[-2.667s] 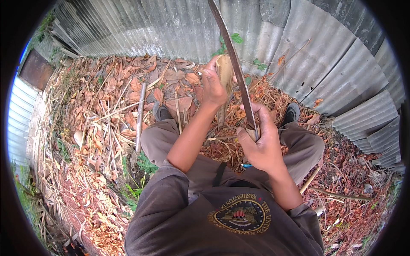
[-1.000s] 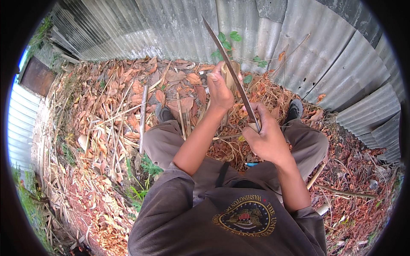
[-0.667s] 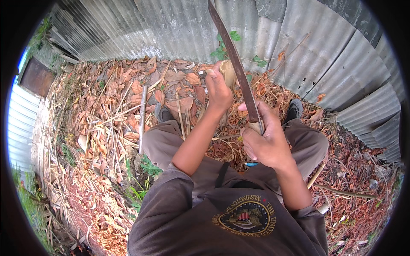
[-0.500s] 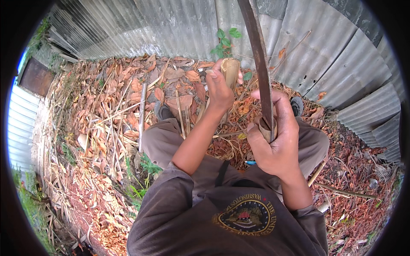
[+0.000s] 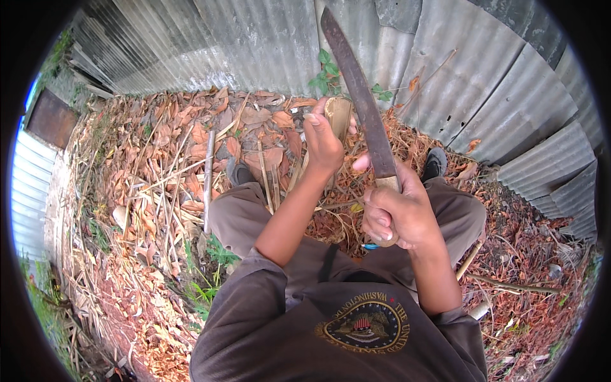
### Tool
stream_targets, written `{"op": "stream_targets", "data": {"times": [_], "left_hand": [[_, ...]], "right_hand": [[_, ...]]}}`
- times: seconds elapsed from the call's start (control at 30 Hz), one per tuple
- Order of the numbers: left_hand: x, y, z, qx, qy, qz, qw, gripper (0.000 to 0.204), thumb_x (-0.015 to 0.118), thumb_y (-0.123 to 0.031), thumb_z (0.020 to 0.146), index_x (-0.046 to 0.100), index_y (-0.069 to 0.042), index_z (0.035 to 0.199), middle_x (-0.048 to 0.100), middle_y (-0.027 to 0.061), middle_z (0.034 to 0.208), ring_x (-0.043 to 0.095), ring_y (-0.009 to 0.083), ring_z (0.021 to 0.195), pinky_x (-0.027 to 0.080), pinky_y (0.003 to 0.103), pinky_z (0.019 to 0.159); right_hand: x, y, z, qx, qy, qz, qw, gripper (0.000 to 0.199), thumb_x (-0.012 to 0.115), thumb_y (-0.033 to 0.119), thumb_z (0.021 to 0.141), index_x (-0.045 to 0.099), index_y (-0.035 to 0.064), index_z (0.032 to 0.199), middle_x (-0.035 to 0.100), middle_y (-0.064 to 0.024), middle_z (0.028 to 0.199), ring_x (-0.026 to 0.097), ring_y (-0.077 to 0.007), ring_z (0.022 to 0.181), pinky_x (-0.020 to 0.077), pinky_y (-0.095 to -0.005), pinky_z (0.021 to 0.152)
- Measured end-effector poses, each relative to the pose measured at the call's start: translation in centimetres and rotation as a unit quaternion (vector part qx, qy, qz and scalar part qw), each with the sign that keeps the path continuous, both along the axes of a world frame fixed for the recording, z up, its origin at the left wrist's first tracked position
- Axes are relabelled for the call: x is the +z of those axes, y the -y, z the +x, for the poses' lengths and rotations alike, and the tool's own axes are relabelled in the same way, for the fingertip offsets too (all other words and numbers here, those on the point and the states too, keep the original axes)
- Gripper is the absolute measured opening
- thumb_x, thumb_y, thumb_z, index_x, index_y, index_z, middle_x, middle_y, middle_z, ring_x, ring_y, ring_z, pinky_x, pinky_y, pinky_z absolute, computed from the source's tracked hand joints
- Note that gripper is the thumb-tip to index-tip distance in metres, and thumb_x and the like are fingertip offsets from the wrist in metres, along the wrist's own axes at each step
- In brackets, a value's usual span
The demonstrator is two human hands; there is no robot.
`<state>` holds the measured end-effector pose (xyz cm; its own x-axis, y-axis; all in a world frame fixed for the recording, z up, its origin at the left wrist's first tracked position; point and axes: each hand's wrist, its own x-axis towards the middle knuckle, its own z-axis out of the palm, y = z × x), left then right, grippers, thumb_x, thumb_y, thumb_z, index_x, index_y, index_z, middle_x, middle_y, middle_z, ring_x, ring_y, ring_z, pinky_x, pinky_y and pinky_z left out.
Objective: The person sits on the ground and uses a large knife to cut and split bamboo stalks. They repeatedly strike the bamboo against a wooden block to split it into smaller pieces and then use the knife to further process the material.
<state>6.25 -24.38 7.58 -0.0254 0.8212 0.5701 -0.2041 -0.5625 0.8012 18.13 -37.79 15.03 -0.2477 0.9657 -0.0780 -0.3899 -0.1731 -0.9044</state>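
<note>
My left hand point(image 5: 326, 145) is closed around a pale brown piece of wood point(image 5: 338, 114), its cut top end facing up. Its lower part is mostly hidden behind the hand and forearm. In my right hand point(image 5: 410, 213) is a machete point(image 5: 364, 95), the fingers wrapped round its light wooden handle point(image 5: 387, 183). The long, dark, stained blade points up and away, leaning left, with its flat side showing. The blade passes just right of the wood; I cannot tell whether they touch.
Corrugated metal sheets point(image 5: 267, 44) wall off the far side. Dry leaves point(image 5: 172, 153) and twigs cover the ground. A thin pole point(image 5: 209, 181) lies left of my left knee, a blue object point(image 5: 371, 246) lies between my legs, and a stick point(image 5: 515, 284) lies at right.
The machete has turned from nearly edge-on to flat side showing, and its tip has come into view, tilting left. My right hand has rolled over with the handle. The wood has barely shifted.
</note>
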Motion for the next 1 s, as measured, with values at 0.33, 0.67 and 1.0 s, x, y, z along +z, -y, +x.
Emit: {"op": "stream_targets", "data": {"times": [0.33, 0.67, 1.0], "left_hand": [[0.1, 0.3, 0.4, -0.038, 0.005, -0.049, 0.998, 0.091, 0.013, -0.078, 0.086, 0.052, 0.002, 0.101, 0.059, 0.0074, 0.076, 0.056, 0.0141, 0.064, 0.048, 0.027, 0.060], [-0.9, -0.5, 0.3, 0.065, -0.027, 0.000, 0.998, 0.091, 0.016, -0.081, 0.084, 0.050, 0.001, 0.103, 0.059, 0.0080, 0.076, 0.056, 0.0141, 0.062, 0.048, 0.026, 0.058], [-0.3, 0.6, 0.4, -0.009, 0.016, -0.018, 1.000, 0.083, 0.016, -0.068, 0.094, 0.055, 0.005, 0.100, 0.060, 0.0084, 0.072, 0.057, 0.0131, 0.062, 0.046, 0.026, 0.057]], "right_hand": [[-3.5, -1.1, -1.0, -0.100, 0.383, 0.095, 0.914, 0.044, 0.060, 0.006, 0.074, 0.048, 0.0006, 0.116, 0.050, -0.0062, 0.066, 0.050, -0.0162, 0.058, 0.0420, -0.0319, 0.057], [-0.2, -0.4, 0.8, 0.082, -0.078, -0.124, 0.986, 0.038, 0.048, -0.006, 0.081, 0.045, 0.0026, 0.118, 0.042, -0.0011, 0.055, 0.038, -0.0090, 0.038, 0.0311, -0.0278, 0.036], [1.7, 1.0, -1.1, -0.172, 0.273, 0.229, 0.918, 0.047, 0.059, -0.001, 0.072, 0.046, 0.0034, 0.117, 0.047, -0.0027, 0.056, 0.045, -0.0142, 0.046, 0.0374, -0.0287, 0.049]]}}
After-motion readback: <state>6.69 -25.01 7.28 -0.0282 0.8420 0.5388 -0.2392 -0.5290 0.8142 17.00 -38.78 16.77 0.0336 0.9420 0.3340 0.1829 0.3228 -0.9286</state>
